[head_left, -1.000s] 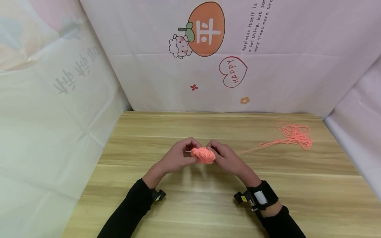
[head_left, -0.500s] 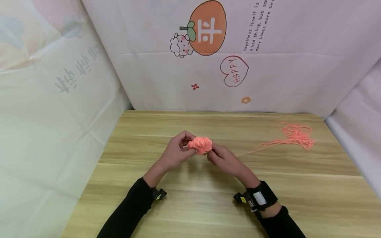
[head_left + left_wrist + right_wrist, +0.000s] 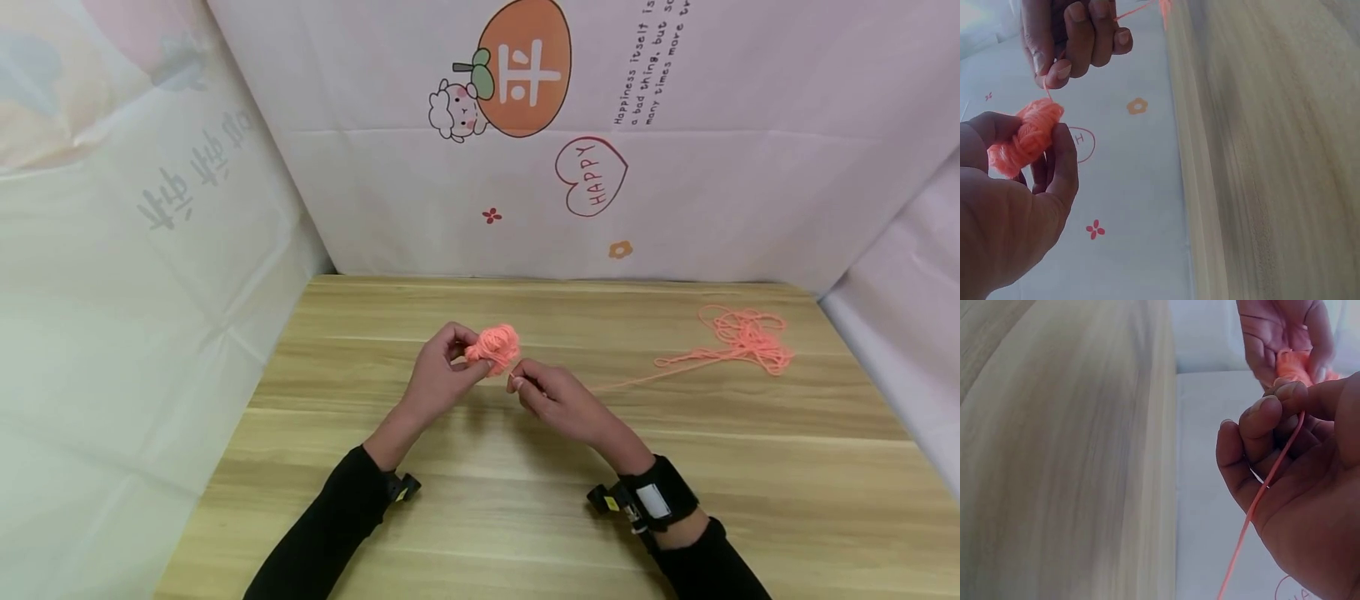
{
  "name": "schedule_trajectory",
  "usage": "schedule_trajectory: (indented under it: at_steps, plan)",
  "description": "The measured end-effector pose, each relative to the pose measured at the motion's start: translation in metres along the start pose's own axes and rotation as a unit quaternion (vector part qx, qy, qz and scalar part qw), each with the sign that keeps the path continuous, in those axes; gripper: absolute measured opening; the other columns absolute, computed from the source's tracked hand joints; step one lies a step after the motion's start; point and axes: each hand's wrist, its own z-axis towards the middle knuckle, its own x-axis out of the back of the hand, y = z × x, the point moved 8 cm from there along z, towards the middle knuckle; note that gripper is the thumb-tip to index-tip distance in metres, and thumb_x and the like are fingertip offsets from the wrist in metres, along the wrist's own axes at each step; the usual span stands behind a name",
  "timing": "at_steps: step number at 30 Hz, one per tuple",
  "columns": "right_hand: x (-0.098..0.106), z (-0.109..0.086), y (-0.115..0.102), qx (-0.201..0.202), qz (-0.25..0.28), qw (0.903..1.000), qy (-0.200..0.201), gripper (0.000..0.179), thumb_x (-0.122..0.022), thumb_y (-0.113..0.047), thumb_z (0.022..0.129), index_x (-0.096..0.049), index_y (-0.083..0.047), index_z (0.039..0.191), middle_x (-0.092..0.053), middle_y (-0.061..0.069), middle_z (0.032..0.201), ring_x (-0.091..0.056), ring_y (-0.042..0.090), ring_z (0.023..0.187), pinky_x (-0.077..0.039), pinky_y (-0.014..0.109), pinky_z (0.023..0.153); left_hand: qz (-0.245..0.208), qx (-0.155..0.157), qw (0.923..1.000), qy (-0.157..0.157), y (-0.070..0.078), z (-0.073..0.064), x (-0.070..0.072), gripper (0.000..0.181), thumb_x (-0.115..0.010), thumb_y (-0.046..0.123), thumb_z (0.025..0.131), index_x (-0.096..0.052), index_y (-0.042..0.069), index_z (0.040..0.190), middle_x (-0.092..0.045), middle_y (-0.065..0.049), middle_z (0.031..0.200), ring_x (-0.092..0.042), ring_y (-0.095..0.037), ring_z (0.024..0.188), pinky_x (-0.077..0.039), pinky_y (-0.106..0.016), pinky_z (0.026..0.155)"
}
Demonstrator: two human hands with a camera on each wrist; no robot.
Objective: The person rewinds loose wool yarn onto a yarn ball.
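Note:
A small wound ball of coral yarn (image 3: 498, 343) is held up over the table by my left hand (image 3: 438, 375), thumb on one side and fingers on the other. Just right of it, my right hand (image 3: 558, 400) pinches the yarn strand (image 3: 1279, 462) between thumb and forefinger. In the left wrist view a short length of strand runs from the ball (image 3: 1032, 134) up to the right fingertips (image 3: 1059, 74). From the right hand the strand crosses its palm and trails off to a loose heap of the same yarn (image 3: 753, 342).
The heap lies at the back right of the wooden table (image 3: 480, 533). A white printed cloth (image 3: 375, 200) hangs behind the table's far edge, with more cloth at both sides. Black straps with small cameras (image 3: 606, 500) sit on the wrists.
The left hand has lifted the ball slightly up and left and turned it. The right hand has come away from the ball, drawing a short strand between them.

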Motion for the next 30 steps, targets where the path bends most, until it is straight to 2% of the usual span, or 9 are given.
schedule_trajectory:
  at_steps: [4, 10, 11, 15, 24, 30]
  plan:
    - [0.0, -0.001, -0.006, 0.008, -0.015, 0.9999, 0.0, 0.019, -0.042, -0.024, 0.106, -0.059, -0.021, 0.1, -0.046, -0.002, 0.064, -0.041, 0.012, 0.053, -0.037, 0.025, 0.05, 0.042, 0.003, 0.999, 0.013, 0.002, -0.002, 0.001, 0.024, -0.069, -0.001, 0.085, -0.054, -0.003, 0.103, -0.058, -0.015, 0.104, -0.058, -0.021, 0.089, -0.053, -0.025, 0.065]
    - [0.003, -0.001, -0.011, 0.014, -0.028, 0.9995, 0.008, 0.015, -0.045, -0.025, 0.105, -0.058, -0.022, 0.098, -0.048, -0.004, 0.065, -0.042, 0.01, 0.055, -0.036, 0.024, 0.05, 0.107, 0.011, 0.9942, 0.004, -0.029, 0.002, 0.0, 0.028, -0.074, 0.008, 0.084, -0.056, 0.005, 0.104, -0.06, -0.006, 0.106, -0.059, -0.018, 0.09, -0.054, -0.032, 0.069]
    - [0.004, -0.002, -0.011, 0.016, -0.029, 0.9994, 0.011, 0.014, -0.046, -0.025, 0.105, -0.058, -0.022, 0.099, -0.048, -0.004, 0.066, -0.042, 0.01, 0.055, -0.036, 0.024, 0.05, 0.114, 0.011, 0.9934, -0.002, -0.035, 0.003, 0.0, 0.028, -0.075, 0.01, 0.083, -0.056, 0.007, 0.104, -0.06, -0.004, 0.106, -0.059, -0.018, 0.089, -0.054, -0.033, 0.07]
    - [0.009, -0.004, -0.014, 0.019, -0.029, 0.9993, 0.015, 0.014, -0.045, -0.025, 0.105, -0.058, -0.022, 0.101, -0.049, -0.004, 0.067, -0.043, 0.011, 0.055, -0.037, 0.026, 0.05, 0.139, 0.01, 0.9898, -0.03, -0.036, 0.002, -0.005, 0.028, -0.074, 0.013, 0.083, -0.056, 0.013, 0.104, -0.061, 0.001, 0.102, -0.058, -0.015, 0.086, -0.053, -0.032, 0.068]
    - [0.019, -0.006, -0.02, 0.021, -0.046, 0.9984, 0.027, 0.022, -0.042, -0.029, 0.106, -0.058, -0.016, 0.101, -0.05, -0.003, 0.068, -0.043, 0.012, 0.056, -0.037, 0.027, 0.05, 0.163, -0.003, 0.9815, -0.1, -0.038, 0.0, -0.02, 0.034, -0.071, 0.008, 0.084, -0.06, 0.016, 0.114, -0.062, 0.004, 0.103, -0.059, -0.012, 0.087, -0.055, -0.03, 0.069]
    - [0.024, -0.007, -0.019, 0.023, -0.049, 0.9978, 0.038, 0.023, -0.042, -0.03, 0.106, -0.06, -0.018, 0.101, -0.052, -0.003, 0.071, -0.044, 0.012, 0.058, -0.039, 0.028, 0.05, 0.179, -0.011, 0.9734, -0.143, -0.041, -0.001, -0.029, 0.028, -0.071, 0.008, 0.084, -0.064, 0.018, 0.11, -0.064, 0.006, 0.099, -0.059, -0.011, 0.087, -0.056, -0.028, 0.07]
